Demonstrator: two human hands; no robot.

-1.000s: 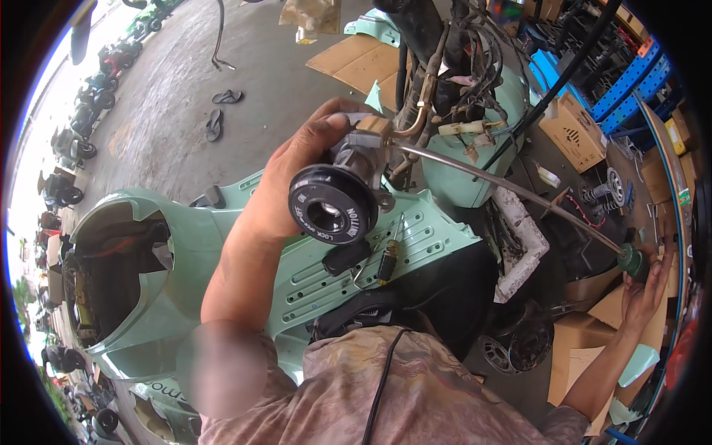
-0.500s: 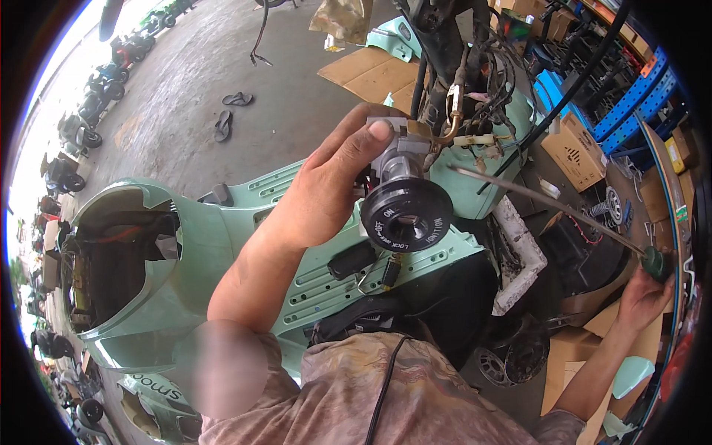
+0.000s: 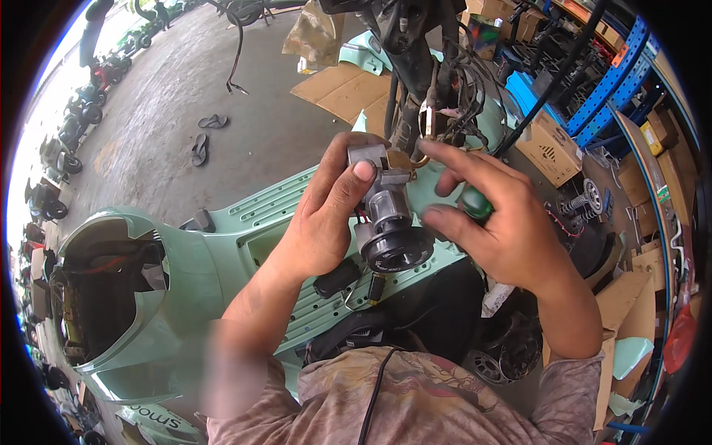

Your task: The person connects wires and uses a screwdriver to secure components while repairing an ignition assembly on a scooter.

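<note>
My left hand [image 3: 322,222] is closed around a scooter ignition lock [image 3: 389,211], its thumb pressed on the grey metal body and the round black face tilted toward me. A brass-coloured bracket [image 3: 400,160] sits at the lock's top right. Close on the right, my right hand [image 3: 515,222] keeps a green-handled screwdriver [image 3: 477,203] tucked in its palm; the shaft cannot be seen. Its index finger reaches to the bracket's end, and the thumb stands apart near the lock. Below the lock lie a black key fob [image 3: 337,278] and a dark cylindrical piece [image 3: 377,288].
Under my hands is the mint-green scooter floorboard [image 3: 278,211], joined to a hollow body shell [image 3: 182,274] at left. The steering column [image 3: 408,52] with loose wiring [image 3: 467,89] rises ahead. Cardboard boxes [image 3: 549,152] and blue racking [image 3: 615,81] line the right; sandals [image 3: 200,150] lie on the floor.
My right hand has come in from the far right with the screwdriver, up to the ignition lock. The lock, in my left hand, has tipped so its face shows less.
</note>
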